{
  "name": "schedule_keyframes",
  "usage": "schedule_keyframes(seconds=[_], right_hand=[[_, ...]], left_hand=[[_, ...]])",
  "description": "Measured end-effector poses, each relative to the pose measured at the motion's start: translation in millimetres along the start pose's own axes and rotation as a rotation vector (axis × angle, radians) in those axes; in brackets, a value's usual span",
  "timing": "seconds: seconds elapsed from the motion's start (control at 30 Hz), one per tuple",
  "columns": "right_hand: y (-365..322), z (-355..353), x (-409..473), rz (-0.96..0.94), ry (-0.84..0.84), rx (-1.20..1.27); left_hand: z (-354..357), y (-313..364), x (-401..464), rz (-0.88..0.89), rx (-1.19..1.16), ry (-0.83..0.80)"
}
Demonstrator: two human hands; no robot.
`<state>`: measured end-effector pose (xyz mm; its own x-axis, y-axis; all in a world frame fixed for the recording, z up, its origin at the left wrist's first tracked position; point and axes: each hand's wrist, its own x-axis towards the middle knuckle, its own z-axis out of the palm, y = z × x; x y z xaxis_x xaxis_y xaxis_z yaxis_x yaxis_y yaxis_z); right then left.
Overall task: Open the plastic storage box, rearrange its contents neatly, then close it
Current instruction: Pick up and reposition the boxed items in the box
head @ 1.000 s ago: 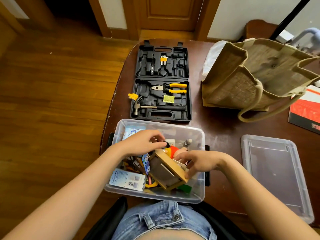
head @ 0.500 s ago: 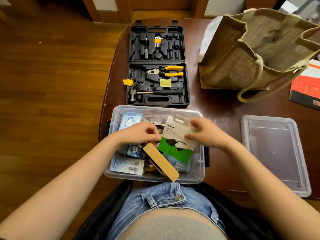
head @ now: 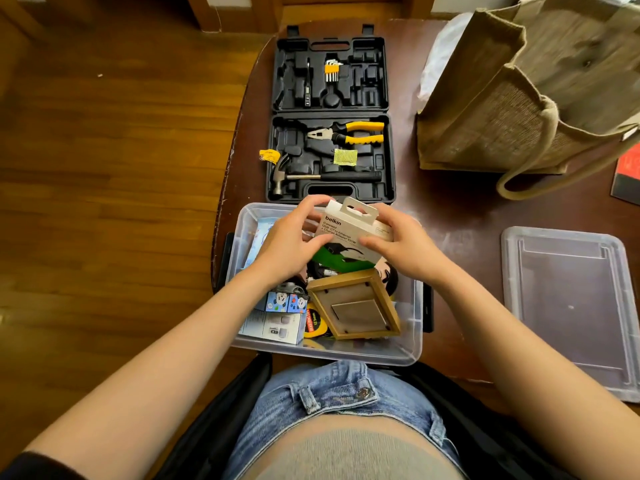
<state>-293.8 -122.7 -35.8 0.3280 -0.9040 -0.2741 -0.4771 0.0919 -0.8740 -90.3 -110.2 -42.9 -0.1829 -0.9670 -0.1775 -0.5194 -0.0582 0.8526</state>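
Observation:
The clear plastic storage box [head: 414,320] stands open at the table's near edge. Its lid [head: 568,306] lies flat on the table to the right. My left hand [head: 291,244] and my right hand [head: 401,244] both hold a white and green adapter package [head: 346,237] above the far part of the box. Inside the box, a wooden frame [head: 356,306] lies face down near the front right. A yellow tape measure [head: 315,323], small cartoon boxes [head: 285,303] and a pale blue carton [head: 273,327] sit at the front left.
An open black tool case [head: 332,116] with pliers, a hammer and hex keys lies just beyond the box. A burlap bag [head: 526,98] stands at the back right, and a red booklet [head: 627,178] lies at the right edge. Wooden floor is to the left.
The adapter package came up out of the box into both hands and now sits higher, over the far side. The wooden frame went from tilted to lying flat in the box.

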Motion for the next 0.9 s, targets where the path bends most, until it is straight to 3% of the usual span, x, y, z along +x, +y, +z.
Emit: schedule_keyframes(seconds=[0.27, 0.57, 0.67, 0.83, 0.9], right_hand=[[9, 5, -7, -0.016, 0.278, 0.188], [16, 8, -10, 0.002, 0.256, 0.12], [12, 1, -6, 0.024, 0.223, 0.03], [-4, -14, -1, -0.061, 0.003, -0.4], [-9, -20, 1, -0.101, 0.025, -0.481]], left_hand=[[-1, -6, -2, -0.026, 0.03, 0.01], [-6, -9, -2, -0.043, 0.054, 0.001], [-8, -9, 0, -0.052, 0.072, -0.015], [-11, 3, 4, 0.055, 0.071, -0.026], [-9, 10, 7, 0.096, 0.01, 0.021]])
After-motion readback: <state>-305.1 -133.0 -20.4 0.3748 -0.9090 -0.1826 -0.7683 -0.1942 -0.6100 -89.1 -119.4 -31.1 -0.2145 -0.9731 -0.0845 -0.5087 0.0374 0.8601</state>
